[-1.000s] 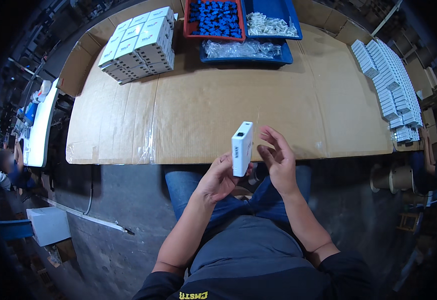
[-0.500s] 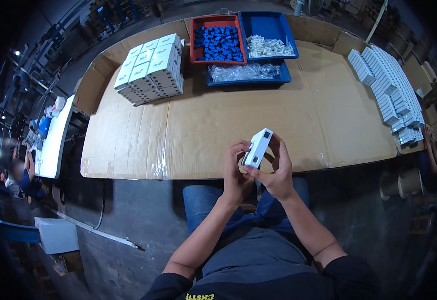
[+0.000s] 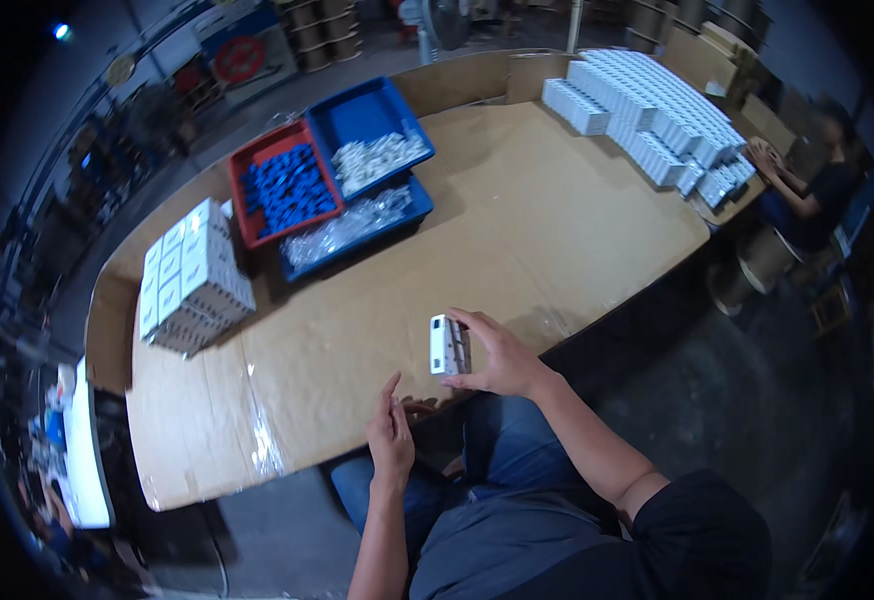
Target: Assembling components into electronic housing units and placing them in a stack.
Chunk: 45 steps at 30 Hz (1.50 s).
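In my right hand is a small white plastic box with dark square openings on its narrow face. The thumb and fingers grip it from the right, just above the table's near edge. My left hand is apart from the box, to its lower left, holding nothing. Its index finger points up and the other fingers are spread, partly seen.
A cardboard-covered table carries a stack of white boxes at left. Behind stand a red tray of blue parts, a blue tray of white parts and another blue tray of clear bags. Rows of white units and a co-worker are at right.
My left hand has let go of the white box and moved down to the left. My right hand alone keeps hold of it. The whole view has swung toward the right.
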Motion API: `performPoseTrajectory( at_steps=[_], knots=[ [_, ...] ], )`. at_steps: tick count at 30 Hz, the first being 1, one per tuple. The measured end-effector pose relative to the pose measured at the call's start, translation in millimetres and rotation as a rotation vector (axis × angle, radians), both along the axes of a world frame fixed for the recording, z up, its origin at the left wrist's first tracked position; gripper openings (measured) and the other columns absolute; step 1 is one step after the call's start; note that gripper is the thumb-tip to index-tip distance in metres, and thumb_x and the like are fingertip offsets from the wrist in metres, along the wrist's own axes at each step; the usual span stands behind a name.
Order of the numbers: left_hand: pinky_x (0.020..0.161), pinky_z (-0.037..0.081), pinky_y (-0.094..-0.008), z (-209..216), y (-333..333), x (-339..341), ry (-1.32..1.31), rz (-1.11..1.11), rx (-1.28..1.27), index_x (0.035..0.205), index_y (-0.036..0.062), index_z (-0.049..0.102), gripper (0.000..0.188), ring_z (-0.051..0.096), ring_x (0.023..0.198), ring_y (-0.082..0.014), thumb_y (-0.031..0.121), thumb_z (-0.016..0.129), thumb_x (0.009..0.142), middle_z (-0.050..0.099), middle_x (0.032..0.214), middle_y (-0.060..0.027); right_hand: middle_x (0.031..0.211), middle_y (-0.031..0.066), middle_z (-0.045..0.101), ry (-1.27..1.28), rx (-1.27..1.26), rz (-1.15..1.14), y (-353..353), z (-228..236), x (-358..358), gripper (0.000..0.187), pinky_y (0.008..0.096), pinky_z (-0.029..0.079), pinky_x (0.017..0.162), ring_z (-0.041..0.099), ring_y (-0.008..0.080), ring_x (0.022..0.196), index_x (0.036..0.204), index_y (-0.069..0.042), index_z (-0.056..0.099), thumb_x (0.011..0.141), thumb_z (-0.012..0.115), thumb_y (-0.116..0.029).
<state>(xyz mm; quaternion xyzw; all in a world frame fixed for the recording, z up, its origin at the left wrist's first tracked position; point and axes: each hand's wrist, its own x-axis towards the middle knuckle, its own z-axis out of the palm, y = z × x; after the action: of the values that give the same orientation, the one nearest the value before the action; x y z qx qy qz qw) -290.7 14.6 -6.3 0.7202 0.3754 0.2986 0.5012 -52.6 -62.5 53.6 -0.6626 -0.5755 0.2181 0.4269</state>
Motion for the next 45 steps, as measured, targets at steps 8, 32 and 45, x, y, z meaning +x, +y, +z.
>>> performPoseTrajectory(
  at_steps=[8, 32, 45],
  knots=[
    [0.124, 0.028, -0.0472, 18, 4, 94, 0.111, -0.166, 0.397, 0.136, 0.0045, 0.060, 0.044, 0.072, 0.090, -0.0127, 0.013, 0.073, 0.095, 0.072, 0.086, -0.0002, 0.139, 0.0125, 0.056, 0.001, 0.222, -0.667, -62, -38, 180, 0.090, 0.0434, 0.051, 0.102, 0.057, 0.0249, 0.127, 0.149, -0.007, 0.048, 0.074, 0.094, -0.024],
    [0.111, 0.036, -0.0470, -12, 8, 173, 0.079, -0.105, 0.355, 0.072, 0.0105, 0.048, 0.037, 0.057, 0.080, -0.0244, 0.006, 0.083, 0.084, 0.055, 0.077, -0.0028, 0.123, 0.0195, 0.070, -0.302, 0.085, -1.226, -16, 24, 676, 0.108, 0.0416, 0.052, 0.102, 0.068, 0.0317, 0.115, 0.150, 0.004, 0.048, 0.070, 0.092, -0.053],
    [0.087, 0.036, -0.0420, -16, 7, 175, 0.232, -0.184, 0.494, 0.060, 0.0122, 0.041, 0.048, 0.056, 0.084, -0.0248, 0.009, 0.084, 0.081, 0.052, 0.072, -0.0018, 0.115, 0.0178, 0.071, -0.410, 0.153, -1.308, 21, 1, 680, 0.081, 0.0441, 0.053, 0.097, 0.068, 0.0336, 0.109, 0.129, -0.001, 0.060, 0.076, 0.090, -0.054]
  ],
)
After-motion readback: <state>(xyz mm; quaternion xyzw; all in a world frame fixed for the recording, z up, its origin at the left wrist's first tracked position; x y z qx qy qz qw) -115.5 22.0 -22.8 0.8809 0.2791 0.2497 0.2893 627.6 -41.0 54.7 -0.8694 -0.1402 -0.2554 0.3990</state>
